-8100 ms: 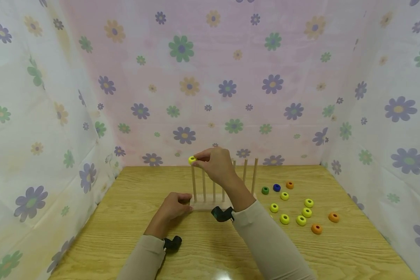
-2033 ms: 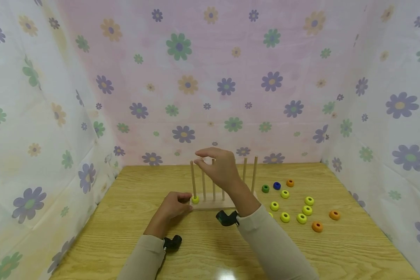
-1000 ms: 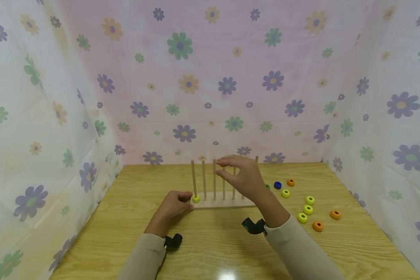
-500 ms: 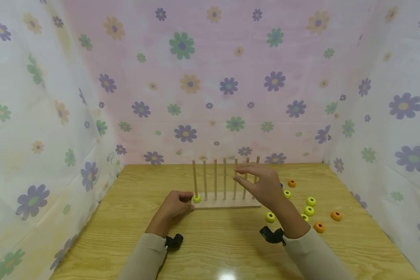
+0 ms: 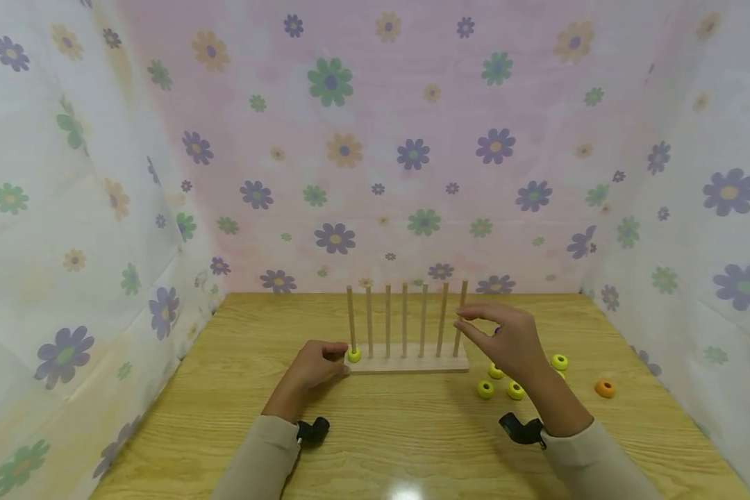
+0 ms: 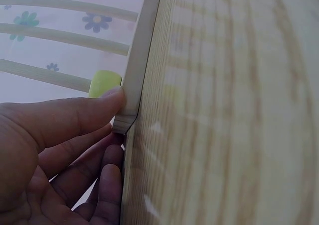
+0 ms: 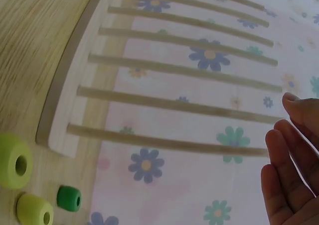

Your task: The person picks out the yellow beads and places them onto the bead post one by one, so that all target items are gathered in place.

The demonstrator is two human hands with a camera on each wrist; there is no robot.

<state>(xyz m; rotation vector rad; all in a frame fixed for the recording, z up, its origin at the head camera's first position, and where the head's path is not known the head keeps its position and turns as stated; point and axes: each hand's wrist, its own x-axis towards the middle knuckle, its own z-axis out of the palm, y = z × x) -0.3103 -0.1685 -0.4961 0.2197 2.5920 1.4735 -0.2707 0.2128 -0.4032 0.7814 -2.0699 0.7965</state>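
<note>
A pale wooden stand [image 5: 412, 366] with a row of several upright pegs sits mid-table. One yellow bead [image 5: 354, 355] lies at the foot of its leftmost peg. My left hand [image 5: 312, 364] holds the left end of the stand's base; in the left wrist view the thumb [image 6: 94, 110] lies on the base's edge beside that bead, the other fingers below it. Beside the upper part of the rightmost peg, my right hand [image 5: 512, 340] hovers with nothing in it, thumb and fingers apart. The right wrist view shows its fingers [image 7: 281, 180] near the peg tips.
Right of the stand, loose yellow beads [image 5: 485, 389] and an orange bead [image 5: 605, 388] lie on the wooden table [image 5: 375, 430]. A blue bead [image 5: 497, 331] is mostly hidden behind my right hand. A green bead [image 7: 69, 198] shows in the right wrist view.
The yellow bead, earlier pinched by my right hand at the leftmost peg's top, now sits at its foot. My right hand has moved right and down, away from it. My left hand stays put.
</note>
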